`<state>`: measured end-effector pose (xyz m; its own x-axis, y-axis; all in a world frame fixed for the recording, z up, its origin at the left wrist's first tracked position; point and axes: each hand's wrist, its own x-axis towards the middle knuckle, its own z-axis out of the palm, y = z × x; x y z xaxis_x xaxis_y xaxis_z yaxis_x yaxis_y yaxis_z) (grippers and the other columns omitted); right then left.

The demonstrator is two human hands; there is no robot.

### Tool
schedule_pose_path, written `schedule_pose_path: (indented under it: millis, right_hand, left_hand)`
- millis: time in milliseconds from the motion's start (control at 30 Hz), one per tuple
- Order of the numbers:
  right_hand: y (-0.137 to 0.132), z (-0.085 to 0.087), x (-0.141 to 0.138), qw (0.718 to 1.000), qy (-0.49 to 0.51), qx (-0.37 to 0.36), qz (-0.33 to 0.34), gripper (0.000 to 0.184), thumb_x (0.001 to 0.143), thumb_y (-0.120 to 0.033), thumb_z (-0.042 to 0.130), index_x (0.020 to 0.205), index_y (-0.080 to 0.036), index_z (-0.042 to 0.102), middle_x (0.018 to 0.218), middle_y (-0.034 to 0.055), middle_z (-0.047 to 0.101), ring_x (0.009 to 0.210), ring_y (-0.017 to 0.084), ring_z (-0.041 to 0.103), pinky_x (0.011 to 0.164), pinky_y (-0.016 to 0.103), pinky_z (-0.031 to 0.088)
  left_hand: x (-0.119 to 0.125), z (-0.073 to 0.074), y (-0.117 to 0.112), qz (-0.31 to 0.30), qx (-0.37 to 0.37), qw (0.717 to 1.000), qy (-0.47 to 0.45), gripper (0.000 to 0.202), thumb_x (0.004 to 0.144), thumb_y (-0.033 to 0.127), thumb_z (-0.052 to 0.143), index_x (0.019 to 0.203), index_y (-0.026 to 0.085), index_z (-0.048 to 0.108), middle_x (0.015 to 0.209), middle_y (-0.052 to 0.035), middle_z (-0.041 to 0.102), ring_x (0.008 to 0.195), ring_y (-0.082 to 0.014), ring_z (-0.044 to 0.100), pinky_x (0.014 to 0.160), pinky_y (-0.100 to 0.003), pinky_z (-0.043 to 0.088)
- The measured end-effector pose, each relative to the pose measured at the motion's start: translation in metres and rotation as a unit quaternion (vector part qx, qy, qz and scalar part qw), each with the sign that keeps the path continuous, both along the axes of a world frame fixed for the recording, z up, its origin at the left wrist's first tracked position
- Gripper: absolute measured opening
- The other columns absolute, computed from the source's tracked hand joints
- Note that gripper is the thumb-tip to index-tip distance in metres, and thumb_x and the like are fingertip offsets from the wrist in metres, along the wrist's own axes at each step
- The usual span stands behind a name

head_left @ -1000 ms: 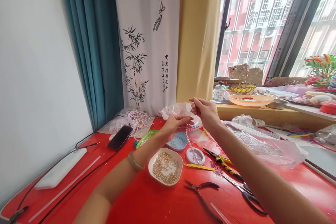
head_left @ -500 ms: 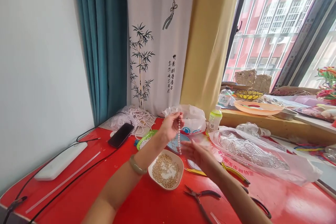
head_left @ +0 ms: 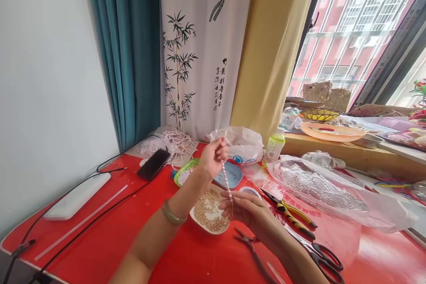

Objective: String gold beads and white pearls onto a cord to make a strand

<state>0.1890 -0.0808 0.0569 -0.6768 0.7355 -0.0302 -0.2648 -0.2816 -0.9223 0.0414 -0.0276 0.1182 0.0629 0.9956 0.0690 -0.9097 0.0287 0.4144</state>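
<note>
A thin strand of pale pearly beads (head_left: pixel 226 176) slants down between my two hands. My left hand (head_left: pixel 214 158), with a bangle on that forearm, is closed on its upper end. Lower down, my right hand (head_left: pixel 246 207) pinches the strand between thumb and fingers, and a short tail hangs below. Under the hands sits a white dish (head_left: pixel 213 229) of gold beads, partly hidden by the left forearm and right fingertips. Behind it are a blue tray (head_left: pixel 237 176) with small pieces and a green dish (head_left: pixel 178 179) of pale beads.
Pliers with dark handles (head_left: pixel 249 245), yellow-black pliers (head_left: pixel 289 214) and scissors (head_left: pixel 321 255) lie on the red table (head_left: pixel 140 226) at right. Plastic bags (head_left: pixel 376 213) and a green-labelled bottle (head_left: pixel 274 147) stand behind. A phone (head_left: pixel 154 164), cables and a white power bank (head_left: pixel 78 196) lie left.
My right hand has moved down and left and now pinches the strand's lower part, which hung loose before. The strand now slants. The camera view has shifted slightly.
</note>
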Motion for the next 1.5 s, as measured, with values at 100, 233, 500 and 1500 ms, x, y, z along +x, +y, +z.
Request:
schedule_pose_path:
  millis: [100,233,500,1500]
  right_hand:
    - [-0.001,-0.001,-0.002,1.000,-0.004,-0.005,-0.004,0.024,0.072,-0.021,0.059,0.092,-0.013,0.068,0.077,0.0076,0.068,0.068,0.014,0.062,0.069,0.026,0.043]
    - [-0.006,0.001,-0.006,0.999,-0.025,0.007,-0.029,0.022,0.072,-0.024,0.056,0.087,-0.013,0.068,0.072,0.0064,0.067,0.061,0.012,0.057,0.060,0.023,0.040]
    - [-0.019,0.000,-0.005,0.983,-0.104,0.110,-0.102,0.023,0.077,-0.033,0.052,0.075,-0.013,0.065,0.049,-0.0023,0.049,0.043,0.007,0.032,0.043,0.022,0.021]
    - [-0.015,-0.017,-0.003,0.999,-0.003,-0.019,-0.050,0.027,0.077,-0.039,0.050,0.081,-0.016,0.063,0.031,-0.0119,0.024,0.033,0.005,0.010,0.037,0.019,0.011]
  left_hand:
    - [0.000,0.000,0.001,0.009,0.004,1.000,0.003,0.025,0.088,0.009,0.033,0.069,0.009,0.048,0.056,0.0038,0.036,0.035,0.0001,0.027,0.029,-0.009,0.020]
    - [-0.001,0.000,0.001,0.014,0.009,1.000,0.004,0.025,0.088,0.009,0.033,0.069,0.009,0.049,0.055,0.0039,0.037,0.035,0.0000,0.026,0.028,-0.009,0.019]
    - [0.002,-0.001,-0.005,0.018,0.039,0.999,0.006,0.022,0.087,0.008,0.035,0.071,0.008,0.051,0.055,0.0040,0.038,0.034,0.0000,0.027,0.028,-0.009,0.020]
    - [0.014,0.008,-0.044,0.214,0.217,0.943,0.136,0.014,0.078,0.019,0.056,0.065,0.015,0.052,0.053,0.0053,0.034,0.039,-0.0024,0.021,0.034,-0.013,0.016]
